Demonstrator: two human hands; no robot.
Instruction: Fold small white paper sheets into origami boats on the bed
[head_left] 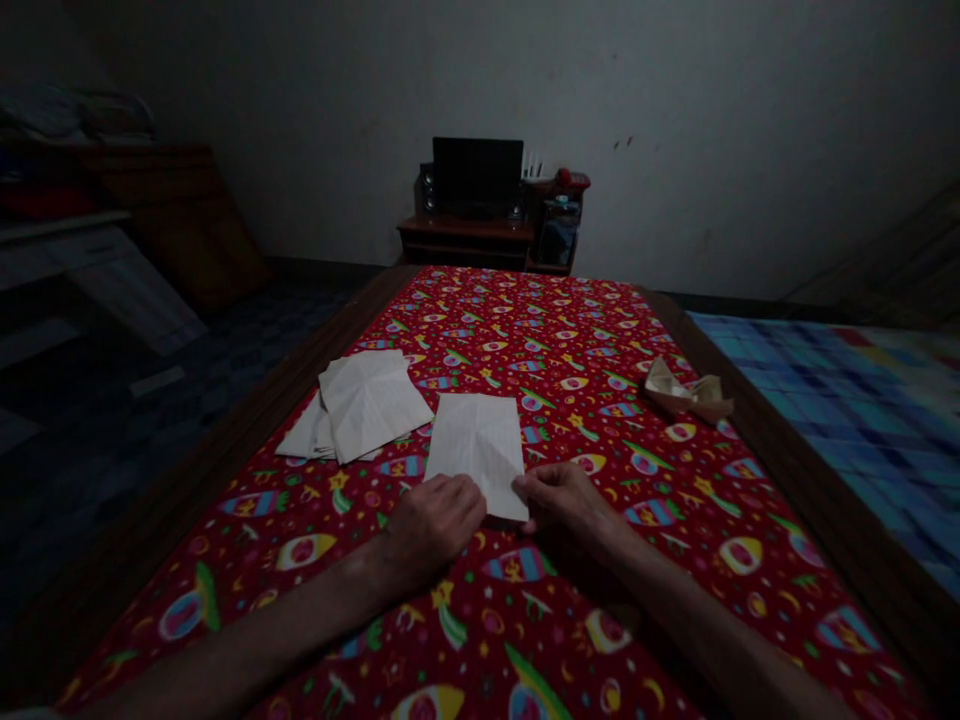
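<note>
A creased, pale sheet of paper (pixel 477 440) lies on the red patterned cloth in front of me. My left hand (pixel 442 515) is closed at its lower left corner, knuckles up, with the fingertips curled out of sight over the near edge. On the lower right corner, my right hand (pixel 559 492) pinches the paper between thumb and fingers. Left of the sheet is a loose stack of similar creased papers (pixel 375 405), overlapping at angles. A folded paper shape like a small boat (pixel 687 392) rests near the cloth's right edge.
The red cloth (pixel 517 330) covers a long surface with dark brown borders. Beyond its far end stands a low desk (pixel 465 232) with a black monitor (pixel 478 172) and speakers. A blue checked sheet (pixel 840 420) lies at the right, and a pale table (pixel 97 250) stands at the left.
</note>
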